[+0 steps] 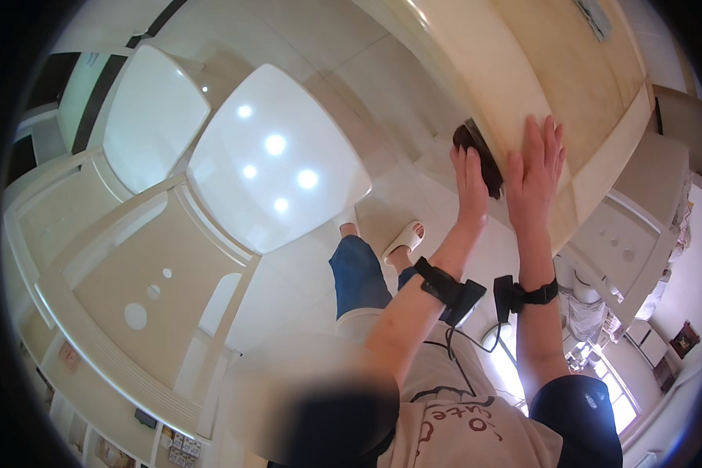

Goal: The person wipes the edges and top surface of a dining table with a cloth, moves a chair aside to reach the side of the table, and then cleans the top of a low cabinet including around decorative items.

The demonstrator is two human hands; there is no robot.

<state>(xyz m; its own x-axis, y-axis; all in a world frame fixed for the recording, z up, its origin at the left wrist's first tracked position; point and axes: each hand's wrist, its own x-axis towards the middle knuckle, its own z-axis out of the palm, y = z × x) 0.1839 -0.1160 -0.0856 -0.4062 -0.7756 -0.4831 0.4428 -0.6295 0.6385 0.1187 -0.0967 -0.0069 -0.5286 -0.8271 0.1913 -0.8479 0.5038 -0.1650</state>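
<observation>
My left hand is at the side of a cream stone-like table, its fingers closed on a dark brown cloth pressed against the table's edge. Some of the cloth lies behind the fingers, and its full shape is hidden. On the table top near the same edge rests my right hand, palm down and fingers stretched out, holding nothing. Each wrist wears a black strap with a small box, joined to a dark cable.
Two white chairs with glossy seats, a nearer one and a farther one, stand to my left. A grey piece of cloth or paper lies at the table's far end. Another pale chair is beyond the table on the right.
</observation>
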